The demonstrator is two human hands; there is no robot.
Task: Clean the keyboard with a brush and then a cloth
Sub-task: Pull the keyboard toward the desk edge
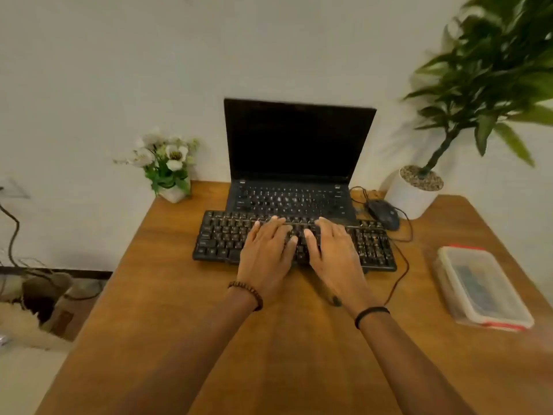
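Keyboard lay flat on the wooden desk, its far edge overlapping the open laptop. Left hand and right hand rested palm-down on the keys, fingers spread, holding nothing; probably steadying or typing. No brush or cloth was visible; perhaps inside the lidded plastic box, well right of the keyboard. Bare desk lay open near the keyboard's front edge; the mouse crowded its far right corner.
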